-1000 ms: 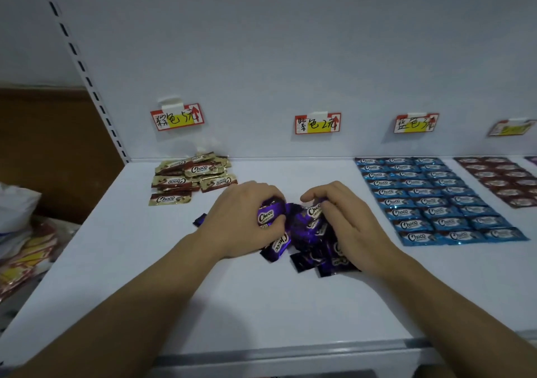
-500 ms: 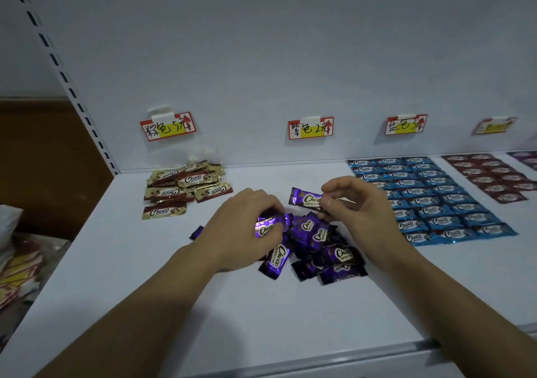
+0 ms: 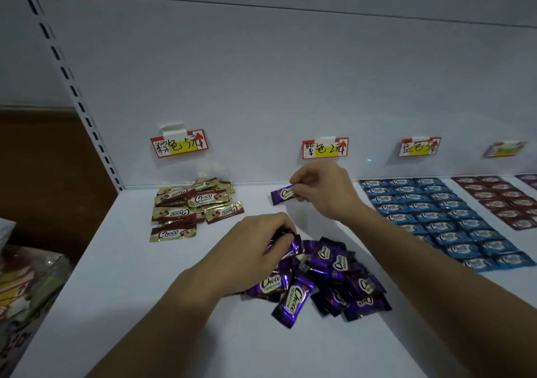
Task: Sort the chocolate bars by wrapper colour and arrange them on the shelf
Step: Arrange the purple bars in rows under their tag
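Fingers (image 3: 300, 180) of the right hand (image 3: 325, 194) pinch one end of a purple bar (image 3: 283, 195) directly below the purple price label (image 3: 325, 148), low over the shelf (image 3: 174, 305) or touching it, I cannot tell which. The left hand (image 3: 250, 249) curls its fingers round a second purple bar (image 3: 292, 245) atop the purple pile (image 3: 334, 278), which lies forward of that label. To do this step well, I judge the bar should go down flat, logo up, close to the back wall under the label, square with the blue rows (image 3: 436, 217) to the label's right. Each bar is a small glossy foil wrapper, deep purple with a white Choco logo, probably light and slippery
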Demonstrator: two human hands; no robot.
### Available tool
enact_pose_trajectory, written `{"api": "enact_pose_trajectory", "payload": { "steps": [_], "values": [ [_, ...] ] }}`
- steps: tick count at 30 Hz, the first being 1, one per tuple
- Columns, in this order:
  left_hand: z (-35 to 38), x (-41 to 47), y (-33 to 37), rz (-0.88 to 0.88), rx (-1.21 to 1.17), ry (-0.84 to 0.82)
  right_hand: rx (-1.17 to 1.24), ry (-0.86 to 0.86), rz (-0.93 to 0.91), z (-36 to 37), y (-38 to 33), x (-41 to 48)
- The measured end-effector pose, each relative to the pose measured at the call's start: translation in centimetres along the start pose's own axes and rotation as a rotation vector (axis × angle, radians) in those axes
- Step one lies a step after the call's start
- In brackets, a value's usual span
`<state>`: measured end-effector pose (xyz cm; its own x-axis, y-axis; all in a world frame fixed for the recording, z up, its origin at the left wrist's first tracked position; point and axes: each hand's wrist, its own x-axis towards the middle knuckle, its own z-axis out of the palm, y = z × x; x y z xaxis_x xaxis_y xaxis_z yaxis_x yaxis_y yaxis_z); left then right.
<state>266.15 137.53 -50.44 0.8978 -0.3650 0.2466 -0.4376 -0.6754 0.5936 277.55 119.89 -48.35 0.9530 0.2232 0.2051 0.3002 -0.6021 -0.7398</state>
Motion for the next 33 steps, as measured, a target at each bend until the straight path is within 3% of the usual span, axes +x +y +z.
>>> {"api": "enact_pose_trajectory", "payload": {
  "steps": [4,8,12,14,23,29,33],
  "values": [
    [-0.2,0.6,-0.4,-0.008,0.000,0.097,-0.130,0.024,-0.025,2.7,0.8,1.7],
    [-0.3,1.1,-0.9,-0.087,-0.166,0.194,-0.326,0.085,-0.105,2.1,1.1,1.0],
    [-0.6,1.8,-1.1,-0.217,-0.358,0.313,-0.435,-0.246,-0.401,0.9,1.4,0.6],
    [-0.8,2.4,-1.3,-0.284,-0.464,0.384,-0.477,-0.368,-0.462,1.0,1.7,0.8],
    [-0.6,3.1,-2.3,-0.452,-0.635,0.493,-0.674,-0.375,-0.348,2.9,3.2,1.3],
    [-0.9,3.1,-1.5,-0.472,-0.703,0.486,-0.346,-0.341,-0.388,-0.3,0.3,0.1],
    [-0.7,3.0,-0.9,-0.448,-0.695,0.505,0.048,-0.361,-0.267,-2.1,-1.7,-2.0]
  ]
}}
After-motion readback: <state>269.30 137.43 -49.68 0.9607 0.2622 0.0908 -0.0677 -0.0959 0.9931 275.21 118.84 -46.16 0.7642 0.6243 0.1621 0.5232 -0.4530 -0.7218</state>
